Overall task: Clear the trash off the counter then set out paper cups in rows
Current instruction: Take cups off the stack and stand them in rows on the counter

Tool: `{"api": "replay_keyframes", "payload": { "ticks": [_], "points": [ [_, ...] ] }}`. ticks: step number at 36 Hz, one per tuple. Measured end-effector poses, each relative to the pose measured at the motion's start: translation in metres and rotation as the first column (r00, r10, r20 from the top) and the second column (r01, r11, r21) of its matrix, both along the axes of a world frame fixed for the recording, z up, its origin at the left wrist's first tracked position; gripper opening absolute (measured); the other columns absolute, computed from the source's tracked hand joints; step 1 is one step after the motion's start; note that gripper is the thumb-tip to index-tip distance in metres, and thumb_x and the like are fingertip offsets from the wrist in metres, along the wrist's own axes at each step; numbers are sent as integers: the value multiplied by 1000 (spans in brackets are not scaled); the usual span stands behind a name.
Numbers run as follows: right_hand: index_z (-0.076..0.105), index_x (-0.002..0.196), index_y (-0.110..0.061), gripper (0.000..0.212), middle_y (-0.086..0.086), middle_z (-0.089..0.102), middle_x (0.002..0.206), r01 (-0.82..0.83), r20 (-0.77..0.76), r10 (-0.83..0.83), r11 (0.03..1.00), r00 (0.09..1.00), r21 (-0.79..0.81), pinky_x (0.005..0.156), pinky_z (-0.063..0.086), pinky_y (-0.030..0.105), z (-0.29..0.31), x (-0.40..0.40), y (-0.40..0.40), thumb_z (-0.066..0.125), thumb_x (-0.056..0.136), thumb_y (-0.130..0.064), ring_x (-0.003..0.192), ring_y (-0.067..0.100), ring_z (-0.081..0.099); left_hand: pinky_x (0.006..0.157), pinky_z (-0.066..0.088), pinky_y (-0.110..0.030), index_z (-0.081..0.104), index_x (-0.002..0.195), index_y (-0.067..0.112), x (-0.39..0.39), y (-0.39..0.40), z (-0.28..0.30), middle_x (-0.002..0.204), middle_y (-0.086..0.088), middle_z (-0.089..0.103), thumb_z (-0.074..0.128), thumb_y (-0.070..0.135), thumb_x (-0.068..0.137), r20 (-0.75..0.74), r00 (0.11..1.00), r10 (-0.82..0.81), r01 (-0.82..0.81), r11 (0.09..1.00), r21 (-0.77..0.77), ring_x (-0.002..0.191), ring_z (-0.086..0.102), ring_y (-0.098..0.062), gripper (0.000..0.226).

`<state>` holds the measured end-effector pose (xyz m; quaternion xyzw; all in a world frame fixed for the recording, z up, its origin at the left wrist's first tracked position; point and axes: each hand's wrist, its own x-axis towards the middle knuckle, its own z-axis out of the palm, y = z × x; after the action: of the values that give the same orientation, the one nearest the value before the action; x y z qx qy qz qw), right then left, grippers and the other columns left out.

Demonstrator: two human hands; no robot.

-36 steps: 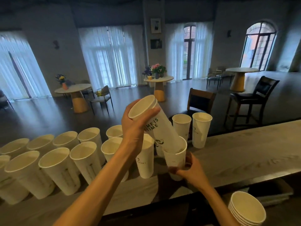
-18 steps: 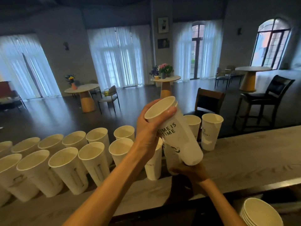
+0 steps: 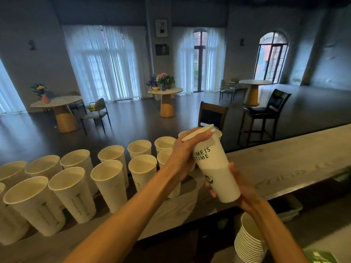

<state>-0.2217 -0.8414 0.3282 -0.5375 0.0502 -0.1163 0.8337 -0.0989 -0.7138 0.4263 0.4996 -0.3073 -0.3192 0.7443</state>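
Note:
Both my hands hold a short stack of white paper cups (image 3: 215, 166) printed with green letters, tilted above the wooden counter (image 3: 284, 164). My left hand (image 3: 187, 149) grips the stack at its rim. My right hand (image 3: 239, 188) grips the bottom cup from behind and below. Several white paper cups (image 3: 108, 179) stand upright in two rows on the counter, from the left edge to just behind the held stack.
A tall nested stack of cups (image 3: 250, 240) stands below the counter at the lower right. A grey bin (image 3: 290, 207) sits under the counter edge. Beyond the counter stand bar chairs (image 3: 266, 111) and round tables (image 3: 165, 99).
The held stack has moved right and turned more upright. My right hand has left the cup it had on the counter and now grips the stack's bottom cup.

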Motion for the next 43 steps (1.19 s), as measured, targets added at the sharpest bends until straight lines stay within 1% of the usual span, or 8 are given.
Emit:
{"api": "replay_keyframes", "payload": {
  "ticks": [9, 20, 24, 29, 33, 37, 40, 43],
  "points": [
    [63, 120, -2, 105, 32, 68, 105, 196, 32, -194, 947, 980, -254, 76, 58, 48, 8, -7, -13, 78, 49, -78, 84, 41, 69, 88, 58, -37, 73, 119, 18, 0, -18, 4, 113, -5, 76, 84, 46, 50, 196, 975, 103, -114, 992, 48, 105, 71, -22, 76],
    [63, 112, 3, 110, 28, 71, 95, 227, -15, -240, 935, 971, -273, 61, 59, 38, 4, -14, -26, 84, 38, -76, 73, 35, 70, 95, 58, -42, 72, 118, 25, -5, -37, -6, 114, 0, 73, 79, 62, 44, 280, 943, 180, -216, 971, 104, 107, 68, -18, 83],
    [62, 113, -1, 111, 20, 73, 89, 181, -62, -206, 943, 976, -280, 61, 60, 37, 5, -27, -32, 85, 33, -74, 73, 32, 70, 81, 51, -19, 66, 112, 29, 5, -33, -10, 113, 9, 66, 64, 71, 71, 701, 684, 201, -264, 964, -19, 99, 62, -4, 59],
    [62, 108, -5, 106, 19, 71, 88, 89, -139, -137, 948, 981, -305, 63, 59, 38, 16, -38, -40, 89, 27, -69, 74, 31, 67, 93, 53, -42, 49, 140, 35, 24, -34, -2, 130, 7, 58, 30, 77, 91, 931, 346, -115, -237, 949, 206, 110, 58, -11, 67],
    [64, 108, -3, 103, 17, 73, 91, 95, -180, -205, 871, 962, -483, 67, 59, 37, 21, -36, -43, 88, 33, -68, 78, 34, 70, 84, 53, -35, 50, 134, 35, 26, -36, 5, 123, 5, 61, 22, 76, 90, 938, 331, -102, -279, 939, 200, 100, 58, -10, 67],
    [65, 102, -26, 88, 1, 71, 98, 192, -146, -377, 722, 914, -665, 65, 56, 22, 23, -36, -40, 84, 28, -70, 90, 18, 69, 85, 55, -40, 51, 128, 33, 29, -42, 5, 125, 0, 63, 25, 74, 95, 942, 297, -156, -353, 899, 260, 99, 60, -13, 59],
    [58, 106, -39, 68, -12, 66, 103, 289, -35, -474, 593, 880, -751, 63, 53, 13, 21, -33, -36, 92, 48, -51, 91, 5, 64, 86, 56, -42, 55, 125, 26, 37, -43, 12, 121, -3, 64, 28, 79, 90, 921, 371, -118, -445, 848, 288, 99, 62, -17, 69],
    [55, 113, -34, 59, -15, 63, 101, 358, 13, -566, 503, 824, -787, 60, 50, 9, 13, -28, -41, 89, 66, -26, 89, 1, 61, 82, 54, -37, 55, 127, 26, 50, -36, 34, 122, -3, 60, 34, 80, 90, 920, 384, 83, -558, 814, 159, 103, 62, -20, 68]
  ]
}}
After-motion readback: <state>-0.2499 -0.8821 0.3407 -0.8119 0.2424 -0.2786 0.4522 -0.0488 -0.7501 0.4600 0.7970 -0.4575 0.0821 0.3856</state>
